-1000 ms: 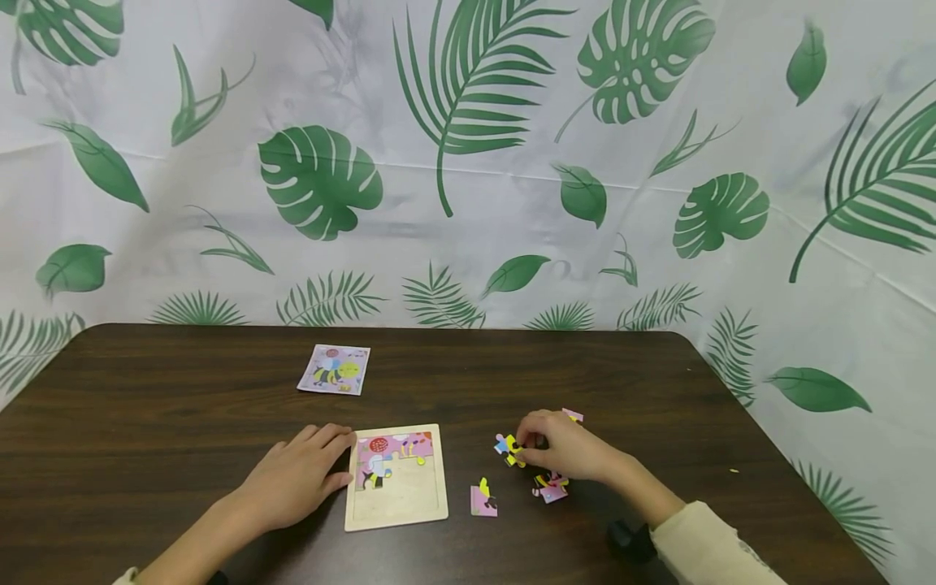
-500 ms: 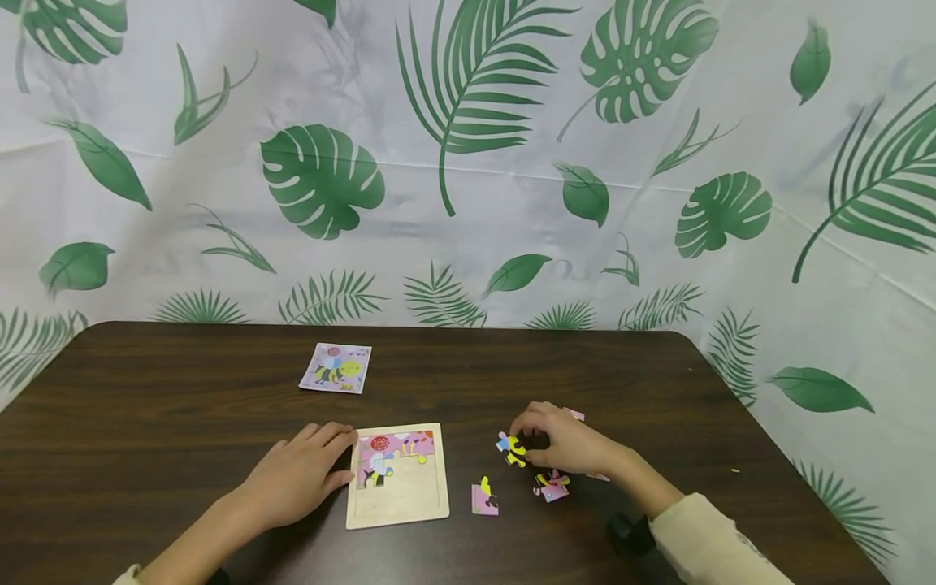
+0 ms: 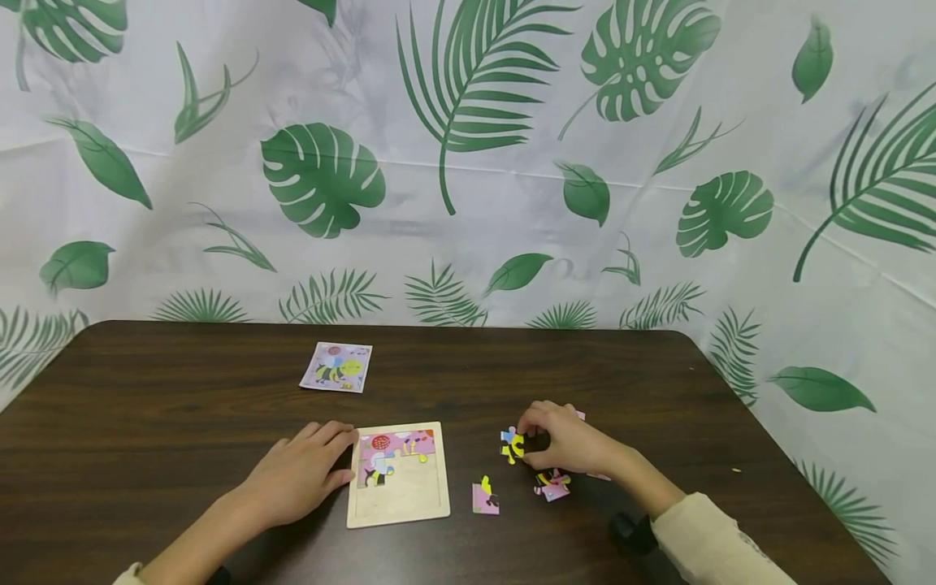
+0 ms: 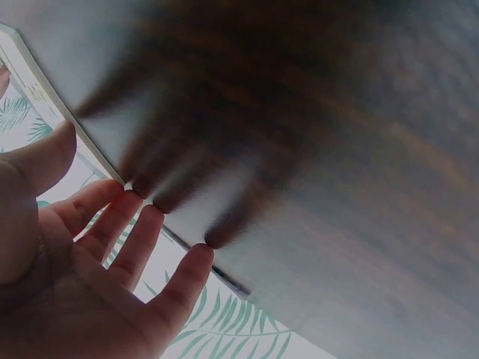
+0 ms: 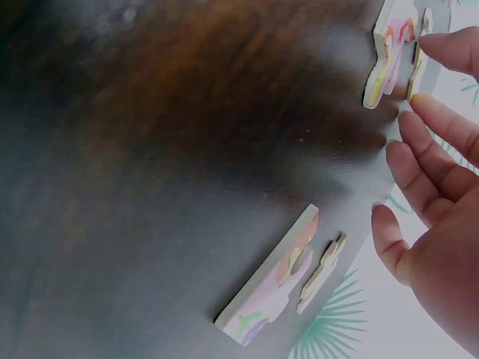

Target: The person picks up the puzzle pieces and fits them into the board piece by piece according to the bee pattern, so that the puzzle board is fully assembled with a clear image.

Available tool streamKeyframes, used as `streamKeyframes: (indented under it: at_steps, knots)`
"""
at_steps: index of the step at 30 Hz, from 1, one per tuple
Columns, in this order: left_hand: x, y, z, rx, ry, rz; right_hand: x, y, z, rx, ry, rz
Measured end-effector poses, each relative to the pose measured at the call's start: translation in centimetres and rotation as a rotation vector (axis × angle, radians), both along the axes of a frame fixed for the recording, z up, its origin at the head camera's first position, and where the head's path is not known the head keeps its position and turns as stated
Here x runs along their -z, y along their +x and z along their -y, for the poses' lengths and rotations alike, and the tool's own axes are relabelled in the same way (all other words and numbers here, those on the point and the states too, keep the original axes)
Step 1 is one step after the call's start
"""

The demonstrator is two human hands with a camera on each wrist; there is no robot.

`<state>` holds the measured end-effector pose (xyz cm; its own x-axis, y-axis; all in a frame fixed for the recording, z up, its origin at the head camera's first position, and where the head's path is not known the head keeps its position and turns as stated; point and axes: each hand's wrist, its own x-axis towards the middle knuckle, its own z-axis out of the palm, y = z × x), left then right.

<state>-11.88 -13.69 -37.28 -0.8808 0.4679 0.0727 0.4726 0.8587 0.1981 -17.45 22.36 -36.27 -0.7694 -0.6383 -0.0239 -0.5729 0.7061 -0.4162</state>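
Note:
My left hand (image 3: 300,479) lies on the table with its fingers loosely extended, fingertips and thumb at the left edge of a square wooden puzzle tray (image 3: 398,508). Pink pieces with a red flower and part of a bee fill the tray's top row and left middle. To the right, my right hand (image 3: 563,439) pinches a yellow, black and blue puzzle piece (image 3: 512,445) between thumb and index finger, low over the table. In the right wrist view that puzzle piece (image 5: 420,56) shows edge-on between the fingertips. The other fingers are spread apart.
A pink and yellow piece (image 3: 486,497) lies right of the tray. Below my right hand is another pink piece (image 3: 552,486), and more pieces are partly hidden behind the hand and wrist. A bee picture card (image 3: 336,367) lies at the back of the dark wooden table (image 3: 183,382).
The yellow, black and blue piece has turned between my right fingers and now sits more upright in view. My right hand has shifted slightly; the left hand stays at the tray.

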Motion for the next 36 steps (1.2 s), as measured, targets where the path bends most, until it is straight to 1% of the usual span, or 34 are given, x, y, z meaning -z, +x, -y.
streamKeyframes:
  at_steps: [11,18,22,29,36]
  knots:
    - [-0.01,-0.03,-0.01,-0.011,-0.011,0.023,0.42,0.01,0.17,0.022,-0.009,-0.004]
    - [0.0,0.01,-0.07,-0.012,-0.007,0.021,0.5,0.05,0.25,0.002,-0.006,-0.07]
    - [0.02,0.03,-0.13,-0.01,-0.004,0.013,0.59,0.05,0.19,0.001,-0.002,-0.087]
    - [0.15,-0.02,-0.11,-0.012,-0.005,0.009,0.55,0.05,0.11,0.011,-0.008,-0.074]
    - [0.19,-0.06,-0.09,-0.012,-0.003,0.004,-0.12,-0.01,0.44,0.011,-0.046,-0.067]
